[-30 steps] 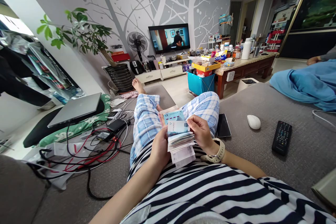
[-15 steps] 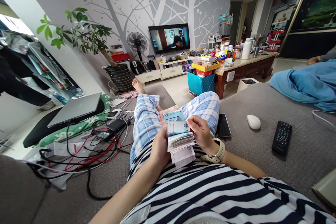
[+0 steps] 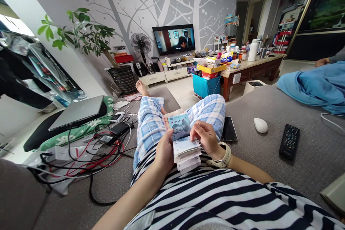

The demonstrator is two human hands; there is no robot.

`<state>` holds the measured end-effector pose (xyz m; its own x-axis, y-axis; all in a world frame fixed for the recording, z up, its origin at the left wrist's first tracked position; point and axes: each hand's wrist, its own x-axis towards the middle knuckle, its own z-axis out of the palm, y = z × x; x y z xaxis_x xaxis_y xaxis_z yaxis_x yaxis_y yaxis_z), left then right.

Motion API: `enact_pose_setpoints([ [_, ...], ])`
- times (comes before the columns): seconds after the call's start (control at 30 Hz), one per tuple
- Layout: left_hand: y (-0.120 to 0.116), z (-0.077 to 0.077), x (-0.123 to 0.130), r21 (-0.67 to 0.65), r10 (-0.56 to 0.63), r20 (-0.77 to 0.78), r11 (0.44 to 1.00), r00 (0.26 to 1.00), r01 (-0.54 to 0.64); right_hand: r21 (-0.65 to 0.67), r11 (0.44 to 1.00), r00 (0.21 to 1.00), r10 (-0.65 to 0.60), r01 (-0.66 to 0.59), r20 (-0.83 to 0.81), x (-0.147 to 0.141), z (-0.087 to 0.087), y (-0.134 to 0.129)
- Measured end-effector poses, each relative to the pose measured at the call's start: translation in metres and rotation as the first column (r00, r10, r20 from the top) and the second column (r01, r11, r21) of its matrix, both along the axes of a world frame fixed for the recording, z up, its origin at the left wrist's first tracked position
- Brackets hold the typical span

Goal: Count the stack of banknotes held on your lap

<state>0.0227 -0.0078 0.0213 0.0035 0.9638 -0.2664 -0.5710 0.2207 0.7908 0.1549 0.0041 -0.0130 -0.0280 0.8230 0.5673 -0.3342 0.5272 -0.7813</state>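
A stack of banknotes [image 3: 180, 126] is held over my lap by my left hand [image 3: 165, 151], its thumb pressing the left edge. A blue note with a portrait faces up at the top. Below it, the folded-over ends of the notes fan down toward my striped shirt, pale and layered. My right hand [image 3: 206, 139], with a cream watch [image 3: 222, 155] on its wrist, has its fingers bent together at the right edge of the notes. Its fingertips touch the fold under the portrait. Pinkish notes show behind the blue one.
On the sofa to the right lie a phone [image 3: 230, 129], a white mouse [image 3: 260, 125] and a remote control [image 3: 289, 141]. To the left are tangled cables [image 3: 107, 158] and a closed laptop [image 3: 78, 112]. A cluttered table [image 3: 229, 73] stands ahead. Another person's arm shows at far right.
The small upright note end between my hands has been folded down toward me, uncovering the portrait on the blue note. My right fingers moved slightly down with it; my left hand stays nearly still.
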Motion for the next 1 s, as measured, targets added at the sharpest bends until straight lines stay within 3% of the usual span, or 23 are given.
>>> enact_pose_setpoints([
  [0.17,0.000,-0.001,-0.001,0.029,0.005,-0.017,1.000,1.000,-0.004,-0.009,0.998,0.998,-0.063,0.063,-0.007,-0.001,0.000,0.001],
  [0.4,0.001,-0.007,-0.008,0.076,-0.022,-0.071,0.997,0.997,0.028,-0.137,0.967,0.976,-0.218,0.217,0.001,-0.002,-0.003,0.012],
  [0.7,-0.001,-0.005,-0.006,0.087,-0.039,-0.117,0.995,0.992,0.049,-0.161,0.963,0.976,-0.206,0.214,0.064,-0.002,-0.002,0.012],
  [1.0,0.001,-0.005,-0.004,0.028,0.032,-0.100,0.999,0.994,-0.030,-0.150,0.960,0.970,-0.221,0.235,0.101,0.000,-0.001,0.012],
])
